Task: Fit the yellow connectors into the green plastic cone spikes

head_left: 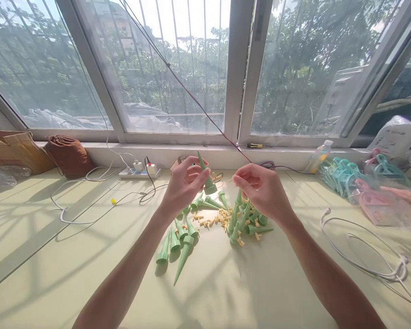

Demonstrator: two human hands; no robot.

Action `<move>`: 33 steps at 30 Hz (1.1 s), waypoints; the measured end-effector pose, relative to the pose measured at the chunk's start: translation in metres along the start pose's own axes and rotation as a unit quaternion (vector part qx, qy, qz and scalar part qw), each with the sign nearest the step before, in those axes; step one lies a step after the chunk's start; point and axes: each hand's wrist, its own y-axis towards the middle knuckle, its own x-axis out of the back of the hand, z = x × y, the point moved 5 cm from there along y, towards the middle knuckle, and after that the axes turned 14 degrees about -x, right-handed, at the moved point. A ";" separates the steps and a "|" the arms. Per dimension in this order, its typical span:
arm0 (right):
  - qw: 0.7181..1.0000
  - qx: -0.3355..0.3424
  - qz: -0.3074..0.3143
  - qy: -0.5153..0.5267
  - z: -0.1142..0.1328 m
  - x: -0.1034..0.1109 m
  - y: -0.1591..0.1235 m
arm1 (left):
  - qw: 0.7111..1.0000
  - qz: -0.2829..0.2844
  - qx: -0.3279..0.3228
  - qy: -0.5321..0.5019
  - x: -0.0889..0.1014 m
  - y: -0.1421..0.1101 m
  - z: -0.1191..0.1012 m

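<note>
My left hand (188, 180) grips a green plastic cone-shaped spike (205, 176), its point upward and its wide collar below. Opposite it, my right hand (258, 187) pinches a small yellow plastic piece (231, 179), mostly covered by the fingertips. Beneath the hands lie several small yellow T-shaped pieces (208, 223) in a loose scatter. More green spikes lie to the left, one of them a long spike (183, 260) pointing toward me. Under my right hand, another cluster of green spikes (239, 221) has some yellow pieces among it.
A power strip (140, 172) with plugs and white cable (65, 214) stands at the back left, near a brown pouch (69, 155). To the right are bagged teal and pink items (349, 176), a bottle (320, 157), a coiled cable (393, 274) and another person's blurred hand (409, 196).
</note>
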 end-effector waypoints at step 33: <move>0.997 -0.009 0.069 0.045 -0.006 -0.010 0.001 | 0.998 0.068 -0.003 -0.008 -0.010 -0.006 -0.004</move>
